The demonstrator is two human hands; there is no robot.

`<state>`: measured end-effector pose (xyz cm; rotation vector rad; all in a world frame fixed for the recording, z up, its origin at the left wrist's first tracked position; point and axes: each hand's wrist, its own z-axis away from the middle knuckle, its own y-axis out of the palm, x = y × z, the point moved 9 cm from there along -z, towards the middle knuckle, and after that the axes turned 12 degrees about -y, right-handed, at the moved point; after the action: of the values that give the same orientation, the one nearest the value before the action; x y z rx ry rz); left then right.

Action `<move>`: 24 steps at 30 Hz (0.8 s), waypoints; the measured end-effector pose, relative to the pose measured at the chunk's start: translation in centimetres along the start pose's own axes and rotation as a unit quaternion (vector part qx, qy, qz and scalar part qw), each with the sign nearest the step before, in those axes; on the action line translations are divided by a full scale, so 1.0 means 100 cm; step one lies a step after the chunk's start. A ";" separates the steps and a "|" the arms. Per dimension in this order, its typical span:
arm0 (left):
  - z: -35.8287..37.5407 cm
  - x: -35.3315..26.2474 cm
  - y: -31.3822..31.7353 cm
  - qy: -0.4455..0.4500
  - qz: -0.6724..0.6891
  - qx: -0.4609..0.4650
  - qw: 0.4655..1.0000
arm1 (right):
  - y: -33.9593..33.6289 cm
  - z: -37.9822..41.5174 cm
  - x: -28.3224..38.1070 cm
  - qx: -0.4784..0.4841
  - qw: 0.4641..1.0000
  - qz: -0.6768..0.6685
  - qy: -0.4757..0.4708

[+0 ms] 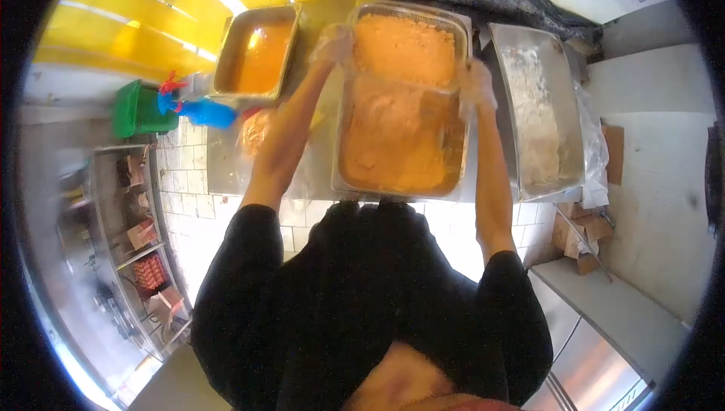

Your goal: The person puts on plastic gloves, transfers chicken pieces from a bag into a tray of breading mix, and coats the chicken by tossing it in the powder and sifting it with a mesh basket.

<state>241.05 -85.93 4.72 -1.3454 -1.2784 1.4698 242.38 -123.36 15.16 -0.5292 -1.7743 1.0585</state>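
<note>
My left hand (332,45) and my right hand (476,85), both in thin clear gloves, are at the two sides of a basket (405,47) filled with orange crumbly powder. The basket sits over the far part of a large metal pan (400,139), whose near part holds smooth orange powder. Fingers of both hands look closed on the basket's side edges, though they are slightly blurred. To the left stands a smaller metal pan (258,56) of orange liquid. On the right is a long metal pan (535,109) with white flour in it.
A blue spray bottle (208,113) with a red nozzle lies beside a green bin (142,109) at the left. A clear bag (257,133) with orange contents rests on the metal table (223,166). Shelves (140,245) stand lower left, a cardboard box (585,233) lower right.
</note>
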 end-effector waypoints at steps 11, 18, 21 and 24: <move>0.014 -0.007 -0.020 0.002 0.090 -0.126 0.988 | -0.005 -0.009 -0.024 0.014 0.998 0.031 0.060; 0.023 -0.043 -0.009 0.088 -0.346 -0.089 0.930 | -0.006 -0.007 -0.018 0.013 0.990 -0.045 0.130; 0.017 -0.025 -0.057 -0.086 0.041 0.141 0.985 | 0.015 -0.008 -0.027 -0.020 0.999 -0.032 0.018; 0.027 -0.053 -0.019 0.091 -0.476 -0.100 0.869 | -0.015 0.002 -0.003 0.032 0.985 -0.101 0.135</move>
<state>239.08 -91.09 7.59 -0.7183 -1.6446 0.5159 242.48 -124.42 16.26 -0.4226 -1.5158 0.8562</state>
